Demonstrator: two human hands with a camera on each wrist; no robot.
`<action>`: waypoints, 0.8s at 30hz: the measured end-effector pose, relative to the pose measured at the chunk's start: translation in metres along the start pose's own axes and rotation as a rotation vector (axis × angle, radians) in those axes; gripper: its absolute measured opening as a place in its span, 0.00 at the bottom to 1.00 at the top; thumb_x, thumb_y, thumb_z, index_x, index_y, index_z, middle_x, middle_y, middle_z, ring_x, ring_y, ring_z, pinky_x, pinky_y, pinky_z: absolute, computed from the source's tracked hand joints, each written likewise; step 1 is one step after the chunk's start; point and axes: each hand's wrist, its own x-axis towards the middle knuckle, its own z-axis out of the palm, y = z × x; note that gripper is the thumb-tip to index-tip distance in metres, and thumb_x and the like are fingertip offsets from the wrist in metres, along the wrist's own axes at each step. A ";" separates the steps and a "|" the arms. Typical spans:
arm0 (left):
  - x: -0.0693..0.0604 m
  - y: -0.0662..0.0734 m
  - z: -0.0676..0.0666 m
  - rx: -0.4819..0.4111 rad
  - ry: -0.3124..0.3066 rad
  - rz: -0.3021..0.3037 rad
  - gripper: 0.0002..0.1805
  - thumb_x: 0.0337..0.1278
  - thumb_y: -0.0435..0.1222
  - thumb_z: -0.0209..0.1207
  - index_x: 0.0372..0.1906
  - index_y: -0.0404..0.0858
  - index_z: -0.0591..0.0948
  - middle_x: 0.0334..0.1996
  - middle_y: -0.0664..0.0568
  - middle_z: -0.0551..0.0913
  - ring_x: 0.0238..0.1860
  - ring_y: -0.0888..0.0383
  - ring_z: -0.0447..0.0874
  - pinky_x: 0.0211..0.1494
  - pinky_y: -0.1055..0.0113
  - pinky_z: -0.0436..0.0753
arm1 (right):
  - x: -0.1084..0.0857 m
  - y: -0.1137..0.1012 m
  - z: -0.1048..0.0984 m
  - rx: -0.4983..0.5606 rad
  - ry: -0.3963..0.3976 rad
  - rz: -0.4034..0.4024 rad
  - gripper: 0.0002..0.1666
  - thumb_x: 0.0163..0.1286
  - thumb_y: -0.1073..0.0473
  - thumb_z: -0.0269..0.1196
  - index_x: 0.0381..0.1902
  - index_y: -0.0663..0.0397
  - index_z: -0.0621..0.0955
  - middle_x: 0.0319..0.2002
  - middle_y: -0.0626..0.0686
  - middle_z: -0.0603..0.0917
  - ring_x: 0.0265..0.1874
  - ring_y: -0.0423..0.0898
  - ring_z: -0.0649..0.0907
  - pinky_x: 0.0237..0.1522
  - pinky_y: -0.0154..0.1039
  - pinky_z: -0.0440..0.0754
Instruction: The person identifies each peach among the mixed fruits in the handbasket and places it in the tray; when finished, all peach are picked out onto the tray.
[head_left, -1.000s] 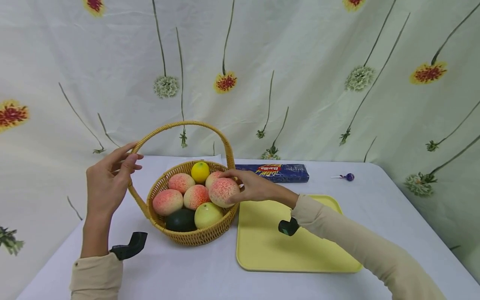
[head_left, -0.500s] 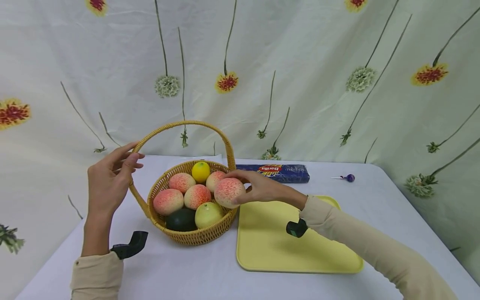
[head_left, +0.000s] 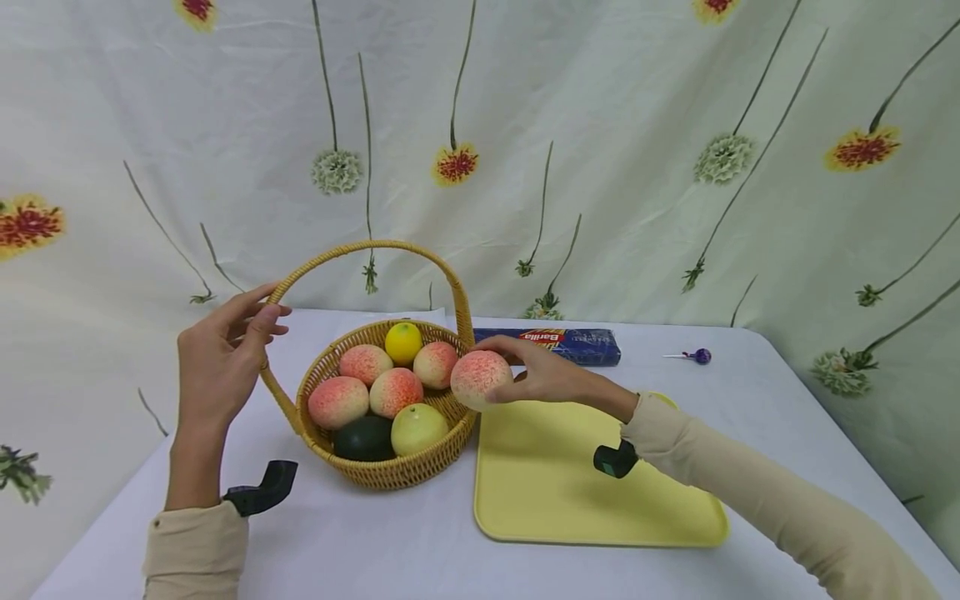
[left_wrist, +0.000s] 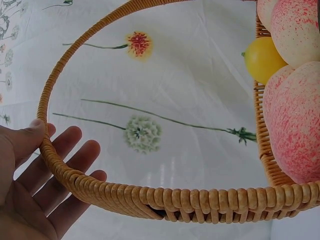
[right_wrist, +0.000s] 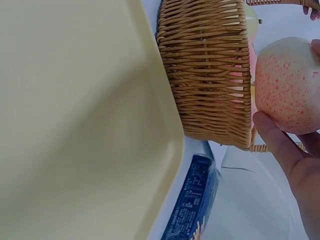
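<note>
My right hand [head_left: 551, 375] grips a pink-speckled peach [head_left: 477, 380] at the right rim of a wicker basket [head_left: 397, 475]. In the right wrist view the held peach [right_wrist: 287, 82] is above the rim, with fingers curled round it. My left hand [head_left: 217, 367] pinches the left side of the arched basket handle [head_left: 382, 244]; the left wrist view has the thumb on one side and the fingers behind. Inside the basket lie several more peaches [head_left: 337, 403], a lemon [head_left: 403, 342], a pale green round fruit [head_left: 418, 428] and a dark green fruit [head_left: 363, 439].
A yellow tray [head_left: 585, 500] stands right of the basket, under my right forearm. Behind it lies a blue Barilla spaghetti pack [head_left: 585, 347]. Farther right is a purple lollipop [head_left: 701, 356]. A flowered cloth [head_left: 615, 167] hangs behind the white table.
My right hand has drawn the peach rightward, from over the basket's contents to its right rim, uncovering another peach behind. The left hand keeps its hold on the handle.
</note>
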 end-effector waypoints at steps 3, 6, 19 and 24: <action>0.000 0.000 0.000 0.003 0.002 0.003 0.20 0.68 0.43 0.53 0.62 0.50 0.77 0.43 0.46 0.84 0.34 0.79 0.78 0.30 0.84 0.76 | -0.005 0.004 -0.002 -0.007 0.017 0.003 0.35 0.61 0.57 0.66 0.66 0.51 0.69 0.59 0.53 0.74 0.56 0.49 0.76 0.48 0.43 0.82; 0.001 0.001 0.000 0.004 0.003 0.006 0.20 0.68 0.43 0.53 0.62 0.49 0.77 0.43 0.46 0.84 0.34 0.79 0.78 0.31 0.84 0.76 | -0.010 0.007 -0.004 -0.010 0.031 0.013 0.36 0.60 0.56 0.66 0.66 0.51 0.69 0.60 0.54 0.73 0.56 0.49 0.76 0.48 0.42 0.82; 0.002 -0.003 0.000 -0.022 0.001 0.016 0.19 0.67 0.42 0.55 0.61 0.52 0.78 0.39 0.62 0.83 0.33 0.79 0.80 0.31 0.84 0.76 | -0.023 0.021 -0.011 -0.026 0.050 0.038 0.35 0.60 0.58 0.67 0.65 0.51 0.70 0.60 0.54 0.73 0.57 0.50 0.76 0.48 0.45 0.81; 0.002 -0.002 0.000 -0.028 0.002 0.020 0.19 0.67 0.42 0.55 0.61 0.52 0.78 0.39 0.63 0.83 0.33 0.79 0.80 0.32 0.84 0.76 | -0.026 0.029 -0.012 -0.047 0.047 0.050 0.36 0.61 0.58 0.67 0.66 0.55 0.68 0.60 0.56 0.73 0.56 0.52 0.76 0.47 0.43 0.81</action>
